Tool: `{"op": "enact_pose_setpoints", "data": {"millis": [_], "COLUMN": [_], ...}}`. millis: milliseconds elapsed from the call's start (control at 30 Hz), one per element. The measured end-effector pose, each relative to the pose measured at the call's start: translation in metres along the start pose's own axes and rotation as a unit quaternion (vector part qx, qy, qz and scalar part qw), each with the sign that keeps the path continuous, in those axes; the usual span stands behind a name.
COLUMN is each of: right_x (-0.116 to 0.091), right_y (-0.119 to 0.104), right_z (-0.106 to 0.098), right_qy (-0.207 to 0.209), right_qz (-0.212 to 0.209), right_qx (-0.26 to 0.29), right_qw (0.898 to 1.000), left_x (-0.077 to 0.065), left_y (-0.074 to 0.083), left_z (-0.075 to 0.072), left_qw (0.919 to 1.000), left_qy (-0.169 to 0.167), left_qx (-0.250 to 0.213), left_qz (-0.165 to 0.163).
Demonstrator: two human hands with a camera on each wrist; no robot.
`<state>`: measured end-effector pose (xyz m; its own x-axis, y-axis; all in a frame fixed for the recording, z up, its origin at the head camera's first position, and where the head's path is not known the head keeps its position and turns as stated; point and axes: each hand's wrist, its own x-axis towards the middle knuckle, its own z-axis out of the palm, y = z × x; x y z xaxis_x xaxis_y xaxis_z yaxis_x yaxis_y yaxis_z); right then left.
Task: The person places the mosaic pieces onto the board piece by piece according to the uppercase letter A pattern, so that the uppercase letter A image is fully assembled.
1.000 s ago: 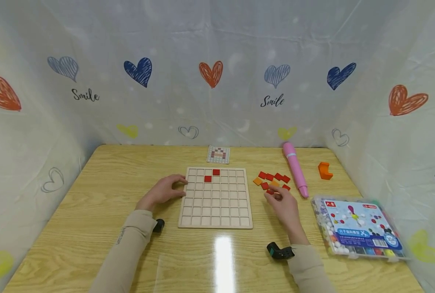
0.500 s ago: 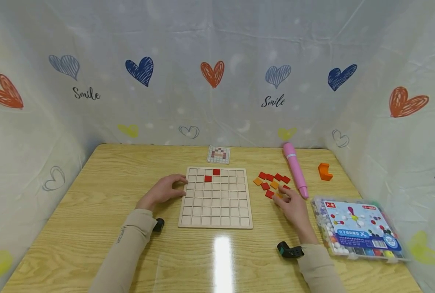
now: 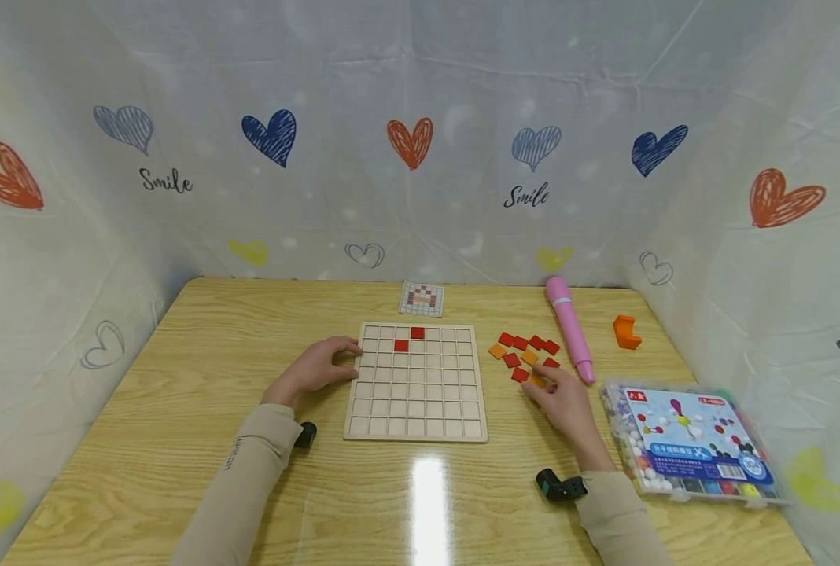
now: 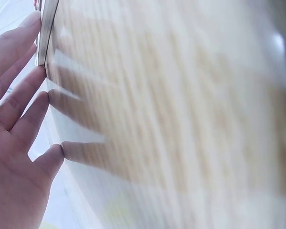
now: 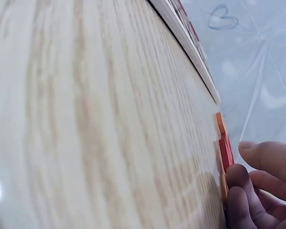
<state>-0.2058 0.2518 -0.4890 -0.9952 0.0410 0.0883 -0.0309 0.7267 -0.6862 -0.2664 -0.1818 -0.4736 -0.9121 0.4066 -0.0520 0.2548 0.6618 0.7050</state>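
Left hand [image 3: 317, 366]: fingers relaxed and spread, gripping nothing, fingertips at the left edge of the grid board [image 3: 417, 401]. Right hand [image 3: 565, 401]: fingers part-curled around an orange tile [image 3: 537, 382] beside scattered red tiles [image 3: 521, 375]; cannot tell whether pinched.

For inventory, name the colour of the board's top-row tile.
The tile is red, clearest in head view.

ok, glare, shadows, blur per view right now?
Head: white glare streak on the table, bottom centre. Left wrist: table grain blurred, finger-shaped shadows beside the left hand. Right wrist: grain soft, bright spot at left edge, shadow by the right hand.
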Motion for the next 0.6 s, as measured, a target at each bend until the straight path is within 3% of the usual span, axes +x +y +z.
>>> {"op": "enact_pose_setpoints", "data": {"millis": [600], "right_x": [0.0042], "right_y": [-0.0066], "right_z": [0.0029], "right_qy": [-0.008], "right_qz": [-0.001], "right_qx": [-0.020], "right_qw": [1.000], "left_x": [-0.0006], "left_y": [0.0007], "left_z": [-0.0011], "left_qw": [0.9999], "left_qy": [0.001], "left_qx": [0.007], "left_qz": [0.012]}}
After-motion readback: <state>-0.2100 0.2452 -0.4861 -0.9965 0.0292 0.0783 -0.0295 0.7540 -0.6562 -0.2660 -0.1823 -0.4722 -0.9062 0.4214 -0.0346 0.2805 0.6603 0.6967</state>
